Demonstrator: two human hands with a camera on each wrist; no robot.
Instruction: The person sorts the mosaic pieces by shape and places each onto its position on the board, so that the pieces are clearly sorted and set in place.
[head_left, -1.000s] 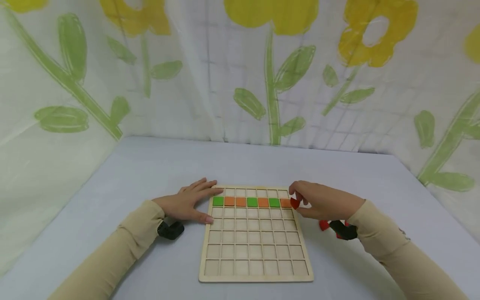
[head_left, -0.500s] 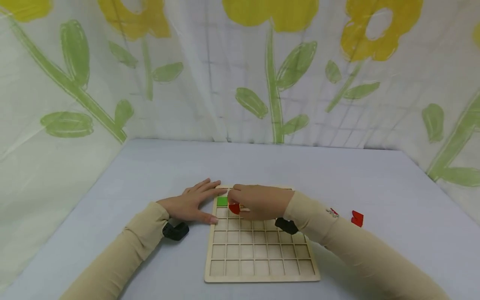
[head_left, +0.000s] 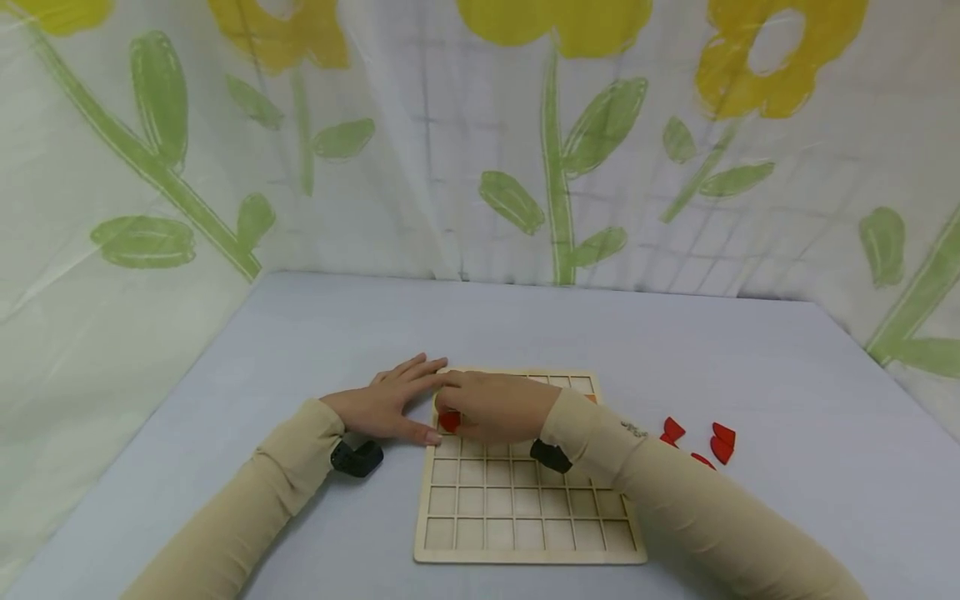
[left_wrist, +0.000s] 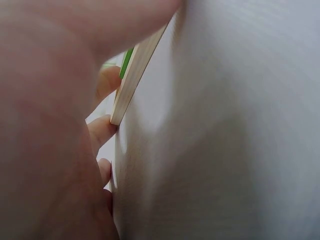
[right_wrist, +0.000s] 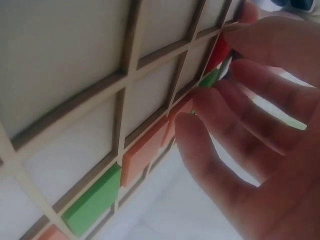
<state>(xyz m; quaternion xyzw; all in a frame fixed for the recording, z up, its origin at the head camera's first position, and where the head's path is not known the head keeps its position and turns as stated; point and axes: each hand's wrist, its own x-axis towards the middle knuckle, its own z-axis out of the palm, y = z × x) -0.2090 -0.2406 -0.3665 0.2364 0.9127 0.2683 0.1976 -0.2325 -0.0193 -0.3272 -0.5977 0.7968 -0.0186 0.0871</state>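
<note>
My left hand lies spread at the upper left corner of a wooden grid board, thumb and index finger on its edge. The left wrist view shows its fingertips at the board's side, near a green tile. Between thumb and fingers, my right hand pinches a red rounded wedge-shaped piece over the left end of the tile row. Under that hand, the right wrist view shows green tiles and orange tiles in one row, with the red piece beyond. Most of the row is hidden in the head view.
Several loose red pieces lie on the pale table right of the board, partly behind the right forearm. A flower-printed curtain hangs behind the table. A black camera band sits on the left wrist.
My right hand has carried the red piece leftward across the board, from the row's right end to its left end. The left hand stays at the board's corner.
</note>
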